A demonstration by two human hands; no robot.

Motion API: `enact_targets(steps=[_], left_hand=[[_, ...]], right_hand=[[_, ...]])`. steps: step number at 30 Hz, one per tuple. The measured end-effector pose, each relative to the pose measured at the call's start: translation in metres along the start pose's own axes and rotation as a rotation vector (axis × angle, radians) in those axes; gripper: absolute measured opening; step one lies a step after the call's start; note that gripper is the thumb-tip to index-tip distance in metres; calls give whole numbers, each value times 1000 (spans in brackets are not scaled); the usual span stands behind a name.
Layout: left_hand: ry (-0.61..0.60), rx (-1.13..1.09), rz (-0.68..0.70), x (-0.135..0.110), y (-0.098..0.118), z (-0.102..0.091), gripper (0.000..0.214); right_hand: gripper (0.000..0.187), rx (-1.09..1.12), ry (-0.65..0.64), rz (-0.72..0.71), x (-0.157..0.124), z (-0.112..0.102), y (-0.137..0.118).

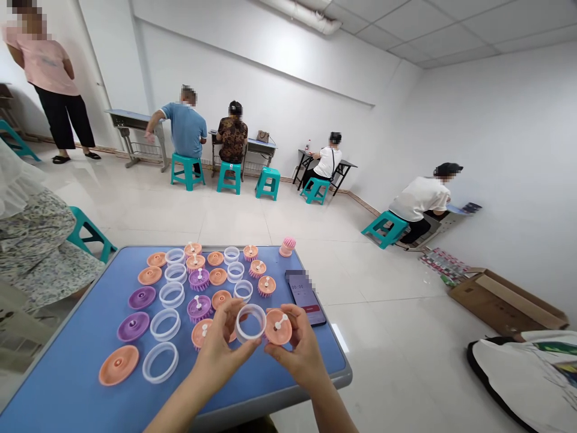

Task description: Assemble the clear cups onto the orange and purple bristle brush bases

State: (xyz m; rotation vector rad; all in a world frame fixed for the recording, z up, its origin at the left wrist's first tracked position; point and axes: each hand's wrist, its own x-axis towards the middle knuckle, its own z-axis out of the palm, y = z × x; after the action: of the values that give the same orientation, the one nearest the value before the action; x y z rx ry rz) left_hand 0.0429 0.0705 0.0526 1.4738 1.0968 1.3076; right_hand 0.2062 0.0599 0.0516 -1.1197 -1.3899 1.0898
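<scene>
Clear plastic ring (250, 323) | head view: left-hand fingers (235, 316) clamped on its rim | right-hand fingers (288, 319) clamped on salmon-orange plastic disc (277, 326) with white post, just beside ring; both held above blue table surface (67, 373); matching rings (164, 325) and discs (119, 365) lie there in rows

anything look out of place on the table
Yes, a pink bristled brush sits alone at the far corner of the blue table. It looks already assembled, unlike the loose orange discs and clear rings laid out in rows.
</scene>
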Motion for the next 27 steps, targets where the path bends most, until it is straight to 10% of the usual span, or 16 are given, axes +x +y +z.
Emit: enact_targets(steps=[13,27], left_hand=[[136,-391,-265,-10,5,-14,64],[-168,-106,-214,-20,2,-21,42]], right_hand=[[51,-216,-46,-130,-14,8,0],[52,-429,-227,-356,-13,3,-19]])
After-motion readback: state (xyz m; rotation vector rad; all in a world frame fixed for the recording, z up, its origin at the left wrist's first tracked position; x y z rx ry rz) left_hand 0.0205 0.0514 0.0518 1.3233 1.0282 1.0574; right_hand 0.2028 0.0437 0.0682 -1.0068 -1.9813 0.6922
